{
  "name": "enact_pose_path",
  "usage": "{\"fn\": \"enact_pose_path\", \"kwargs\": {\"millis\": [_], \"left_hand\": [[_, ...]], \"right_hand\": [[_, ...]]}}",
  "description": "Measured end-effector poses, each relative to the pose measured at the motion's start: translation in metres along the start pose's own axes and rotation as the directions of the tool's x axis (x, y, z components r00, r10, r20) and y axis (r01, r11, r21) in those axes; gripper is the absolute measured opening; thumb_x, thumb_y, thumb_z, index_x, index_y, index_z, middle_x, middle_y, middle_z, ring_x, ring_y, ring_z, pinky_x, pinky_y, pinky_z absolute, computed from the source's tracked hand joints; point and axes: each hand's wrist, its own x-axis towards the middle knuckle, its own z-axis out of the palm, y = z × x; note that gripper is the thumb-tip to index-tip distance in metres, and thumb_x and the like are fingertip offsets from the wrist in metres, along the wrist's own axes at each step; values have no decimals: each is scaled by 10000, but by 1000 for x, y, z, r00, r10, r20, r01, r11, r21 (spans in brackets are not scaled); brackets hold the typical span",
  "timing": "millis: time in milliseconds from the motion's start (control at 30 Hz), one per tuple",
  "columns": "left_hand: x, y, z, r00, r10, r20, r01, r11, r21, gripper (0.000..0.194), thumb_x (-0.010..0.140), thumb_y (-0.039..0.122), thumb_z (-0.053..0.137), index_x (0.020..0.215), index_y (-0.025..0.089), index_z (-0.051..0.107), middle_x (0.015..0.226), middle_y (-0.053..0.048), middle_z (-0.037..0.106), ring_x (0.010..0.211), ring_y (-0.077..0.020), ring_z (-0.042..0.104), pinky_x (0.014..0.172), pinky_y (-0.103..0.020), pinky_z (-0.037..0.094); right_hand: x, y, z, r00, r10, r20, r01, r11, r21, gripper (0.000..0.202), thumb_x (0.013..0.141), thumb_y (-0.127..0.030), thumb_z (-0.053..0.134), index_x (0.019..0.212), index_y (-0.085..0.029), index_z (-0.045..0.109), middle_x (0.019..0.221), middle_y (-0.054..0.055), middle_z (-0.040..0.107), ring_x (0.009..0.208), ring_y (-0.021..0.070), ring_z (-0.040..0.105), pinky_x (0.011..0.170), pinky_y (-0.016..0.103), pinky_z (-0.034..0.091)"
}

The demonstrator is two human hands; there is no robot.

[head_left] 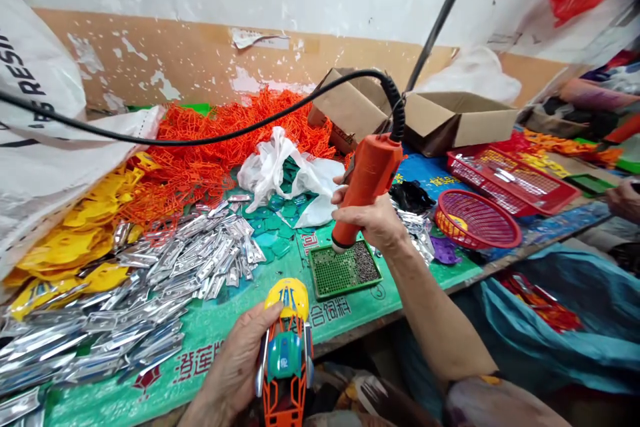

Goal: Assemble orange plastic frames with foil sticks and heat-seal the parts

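Observation:
My left hand (235, 357) is closed around a toy car (285, 353) near the table's front edge. The car has a yellow nose, a green cabin piece, an orange lattice frame and silvery sides. In my right hand (377, 220) is an orange electric screwdriver (365, 180), its dark tip pointing down and a black cable leaving its top. The tip is over a green tray (325, 290) with a grid of holes; small metal screws (366, 261) are heaped in the tray's right part. Whether the tip touches the tray I cannot tell.
Silvery parts (200, 253), yellow parts (90, 213) and orange lattice frames (225, 140) are piled left and behind. A white plastic bag (280, 167) holds green pieces. Cardboard boxes (460, 123) and red baskets (477, 217) stand right. Another person's hand (625, 200) shows far right.

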Motion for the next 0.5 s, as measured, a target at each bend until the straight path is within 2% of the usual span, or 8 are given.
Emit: {"fn": "enact_pose_path", "kwargs": {"millis": [100, 233, 367, 500], "left_hand": [[0, -1, 3, 1000, -8, 7, 8, 1000, -8, 277, 658, 299, 846, 782, 98, 701, 625, -86, 720, 460, -171, 637, 472, -292, 571], [2, -3, 5, 1000, -9, 12, 9, 1000, -5, 296, 666, 315, 842, 811, 96, 707, 651, -103, 736, 479, -186, 652, 489, -307, 574], [3, -4, 6, 1000, 24, 20, -24, 999, 29, 290, 683, 317, 830, 825, 93, 712, 649, -97, 736, 481, -184, 655, 484, -285, 562], [3, -4, 7, 999, 24, 23, -26, 997, 71, 310, 710, 313, 815, 906, 91, 722, 655, -95, 739, 509, -189, 674, 493, -263, 558]], "right_hand": [[-6, 7, -4, 999, -5, -35, 3, 999, -53, 359, 589, -201, 789, 917, -169, 647, 709, -15, 641, 626, 148, 574, 633, 321, 495], [-11, 16, -4, 983, -73, -170, 56, 993, -102, 252, 601, -241, 796, 780, -160, 638, 691, -5, 631, 599, 156, 576, 606, 331, 501], [-14, 23, -2, 960, -114, -256, 94, 992, -88, 284, 601, -245, 807, 821, -161, 648, 686, -12, 626, 570, 156, 565, 588, 330, 500], [-14, 27, -1, 951, -121, -286, 99, 991, -92, 315, 592, -229, 801, 859, -164, 646, 677, -17, 625, 561, 159, 564, 583, 329, 497]]}}
